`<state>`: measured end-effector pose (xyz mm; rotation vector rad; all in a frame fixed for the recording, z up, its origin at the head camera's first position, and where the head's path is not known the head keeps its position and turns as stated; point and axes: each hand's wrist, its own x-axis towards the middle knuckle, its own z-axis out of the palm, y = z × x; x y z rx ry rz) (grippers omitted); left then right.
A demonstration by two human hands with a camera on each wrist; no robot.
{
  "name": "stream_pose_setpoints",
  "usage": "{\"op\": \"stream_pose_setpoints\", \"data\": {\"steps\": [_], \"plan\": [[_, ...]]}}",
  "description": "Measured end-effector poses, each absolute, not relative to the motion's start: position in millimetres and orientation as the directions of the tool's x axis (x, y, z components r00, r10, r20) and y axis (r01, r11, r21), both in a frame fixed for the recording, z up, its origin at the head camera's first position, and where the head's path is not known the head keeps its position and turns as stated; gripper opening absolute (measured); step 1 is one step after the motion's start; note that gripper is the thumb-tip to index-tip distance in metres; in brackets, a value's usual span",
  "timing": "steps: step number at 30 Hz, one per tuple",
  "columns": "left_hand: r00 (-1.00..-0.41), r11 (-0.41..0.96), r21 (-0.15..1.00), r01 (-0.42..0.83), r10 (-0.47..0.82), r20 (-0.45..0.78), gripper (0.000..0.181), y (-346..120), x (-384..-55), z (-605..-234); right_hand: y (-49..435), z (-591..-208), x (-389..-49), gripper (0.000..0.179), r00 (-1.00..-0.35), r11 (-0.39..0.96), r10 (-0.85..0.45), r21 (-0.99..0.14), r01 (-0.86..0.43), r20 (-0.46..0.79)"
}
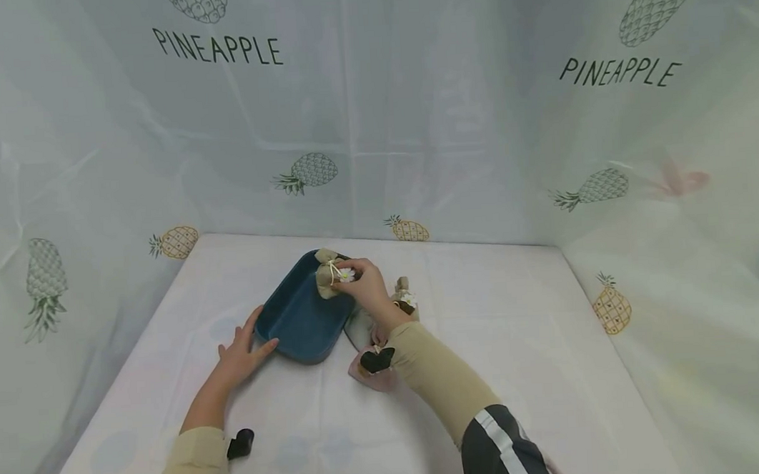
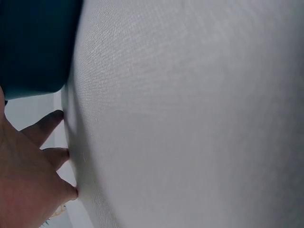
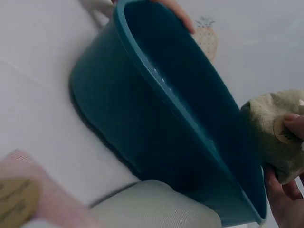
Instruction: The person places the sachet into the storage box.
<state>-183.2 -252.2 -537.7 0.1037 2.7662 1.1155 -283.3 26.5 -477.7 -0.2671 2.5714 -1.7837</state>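
My right hand (image 1: 368,286) pinches a small olive-green drawstring pouch (image 1: 325,278) with a daisy and a pale bow on it. It holds the pouch over the far right end of a deep blue-green plastic bin (image 1: 300,320). In the right wrist view, a round tag shows on this pouch (image 3: 266,128), with the thumb (image 3: 295,124) across it. At the bin's left near corner, my left hand (image 1: 237,355) touches the bin with spread fingers. Several of its fingertips rest on the tablecloth in the left wrist view.
Right of the bin lie a pale green pouch (image 1: 357,330), a pink pouch (image 1: 370,378) with a dark heart-shaped tag, and a beige pouch (image 1: 414,303), partly behind my right forearm. White pineapple-print curtains (image 1: 412,121) stand behind the white table (image 1: 520,330).
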Motion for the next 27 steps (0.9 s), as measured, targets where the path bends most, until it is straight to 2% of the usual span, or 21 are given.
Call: {"op": "stream_pose_setpoints", "data": {"steps": [4,12,16,21,27], "plan": [[-0.986,0.711,0.703,0.003,0.118,-0.115,0.087,-251.1,-182.9,-540.0,19.5,-487.6,-294.9,0.039,-0.981,0.342,-0.178,-0.930,-0.138,0.080],[-0.986,0.709,0.706,-0.008,0.114,-0.126,0.086,-247.7,-183.1,-540.0,16.0,-493.8,-315.7,0.039,-0.971,0.427,-0.229,-0.889,-0.163,0.068],[-0.987,0.713,0.701,-0.009,0.104,-0.118,0.086,-249.4,-183.0,-539.0,10.5,-495.5,-325.8,0.030,-0.968,0.445,-0.247,-0.882,-0.156,0.046],[-0.987,0.704,0.710,-0.008,0.107,-0.117,0.087,-250.6,-183.1,-540.2,5.6,-499.1,-333.5,0.013,-0.983,0.444,-0.181,-0.891,-0.095,0.015],[-0.989,0.712,0.702,-0.005,0.099,-0.107,0.086,-251.1,-185.4,-542.9,0.7,-499.3,-340.3,0.016,-0.978,0.513,-0.206,-0.849,-0.128,0.023]]}}
